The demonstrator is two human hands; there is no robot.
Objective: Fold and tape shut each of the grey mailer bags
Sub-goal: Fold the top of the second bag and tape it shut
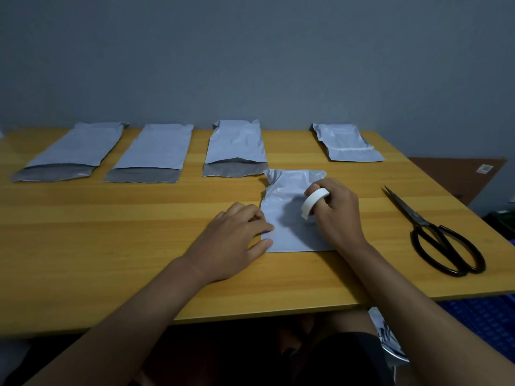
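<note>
While the folded mailer bag (289, 218) lies flat near the front middle of the table (111, 246), its left edge is pressed down by the left hand (231, 240), fingers fairly straight and nothing gripped. A roll of white tape (315, 203) is held by the right hand (337, 213), fingers curled through and around it, just above the bag's right half. Three open bags (156, 154) are laid in a row along the far edge, flaps towards the person. A fourth, taped bag (348, 144) is seen at the far right, well apart from the others. Black scissors (443, 240) are lying closed to the right of the right hand, near the table's right edge. Bare tabletop is left to the left of the left hand and between the bag and the scissors. The bag's near edge is set back from the table's front edge.
</note>
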